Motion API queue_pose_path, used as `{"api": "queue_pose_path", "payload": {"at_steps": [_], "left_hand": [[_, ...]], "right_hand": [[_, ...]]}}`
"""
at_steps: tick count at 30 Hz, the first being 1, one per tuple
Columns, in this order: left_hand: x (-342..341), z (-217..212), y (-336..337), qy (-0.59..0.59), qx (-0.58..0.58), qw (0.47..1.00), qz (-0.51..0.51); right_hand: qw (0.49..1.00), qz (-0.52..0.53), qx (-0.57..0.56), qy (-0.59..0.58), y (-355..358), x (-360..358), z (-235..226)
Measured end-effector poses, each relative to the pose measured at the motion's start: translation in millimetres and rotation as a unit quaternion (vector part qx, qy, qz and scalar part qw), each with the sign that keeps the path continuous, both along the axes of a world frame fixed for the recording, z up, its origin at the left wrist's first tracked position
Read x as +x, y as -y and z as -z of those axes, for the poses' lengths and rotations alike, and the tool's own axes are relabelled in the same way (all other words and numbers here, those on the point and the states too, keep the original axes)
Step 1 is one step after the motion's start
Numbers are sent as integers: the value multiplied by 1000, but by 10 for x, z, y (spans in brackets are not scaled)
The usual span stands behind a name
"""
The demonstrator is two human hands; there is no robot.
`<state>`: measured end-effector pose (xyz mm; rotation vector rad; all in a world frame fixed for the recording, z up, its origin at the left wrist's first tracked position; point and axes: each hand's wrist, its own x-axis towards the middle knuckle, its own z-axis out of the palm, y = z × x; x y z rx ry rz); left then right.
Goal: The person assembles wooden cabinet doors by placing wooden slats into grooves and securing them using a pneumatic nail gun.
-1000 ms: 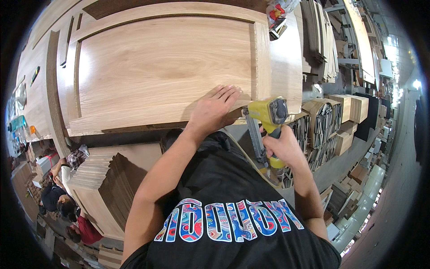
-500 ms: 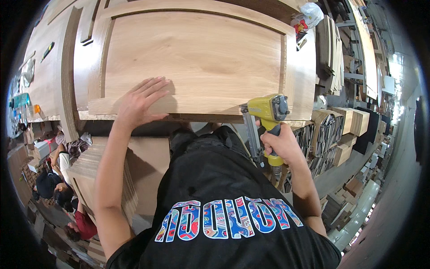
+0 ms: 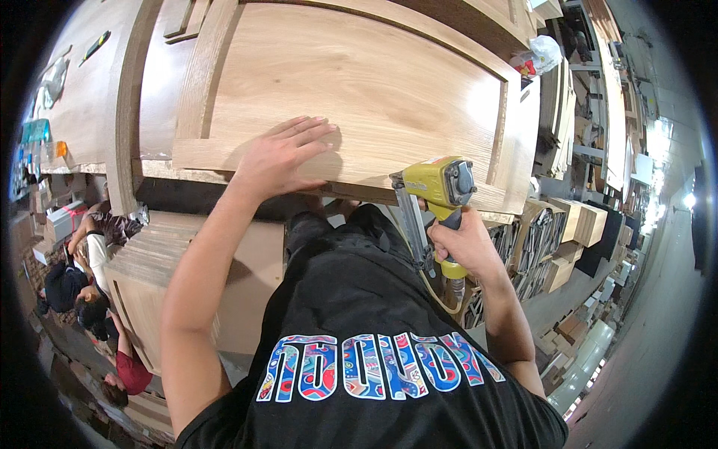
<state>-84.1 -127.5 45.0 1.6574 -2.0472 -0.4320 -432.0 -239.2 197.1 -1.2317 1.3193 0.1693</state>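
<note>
A large light-oak door panel (image 3: 359, 82) with a raised frame lay flat across the wooden workbench (image 3: 75, 112), filling most of the view and reaching to the bench's near edge. A person in a black T-shirt with a multicoloured print leaned over that edge, forearms coming in from below.

The left hand (image 3: 280, 157) lay flat, fingers spread and holding nothing, pressed on the panel's lower rail close to the near edge, left of centre. The right hand (image 3: 464, 243) was wrapped tight around the grip of a yellow pneumatic nail gun (image 3: 434, 202), which stood just below the near edge of the panel toward its right corner; its grey nose and long metal magazine sat against the underside of the rail, though whether the tip touched the wood could not be told. A hose ran down from the base of the grip. The two hands were well apart, the nail gun between the right hand and the panel's edge.

Stacks of cut timber pieces (image 3: 546, 239) stood to the right of the bench. Another person (image 3: 82, 277) crouched on the floor at the left. A small plastic bag (image 3: 538, 56) rested past the panel's far right corner.
</note>
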Motion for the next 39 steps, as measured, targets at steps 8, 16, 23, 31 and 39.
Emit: {"api": "queue_pose_path", "payload": {"at_steps": [8, 16, 23, 31, 39], "left_hand": [[5, 64, -22, 17, -18, 1000, 3], [15, 165, -23, 54, -12, 998, -3], [64, -6, -9, 7, 24, 1000, 17], [958, 221, -354, 204, -50, 977, 33], [1832, -57, -735, 70, 43, 997, -8]], "right_hand": [[999, -10, -2, -33, -44, 175, -2], [992, -80, -23, -91, 15, 336, -145], [998, -50, -13, -24, -132, 520, -80], [1000, -9, 3, -19, -464, 1169, -18], [998, 15, 5, -54, -544, 1359, -123]]}}
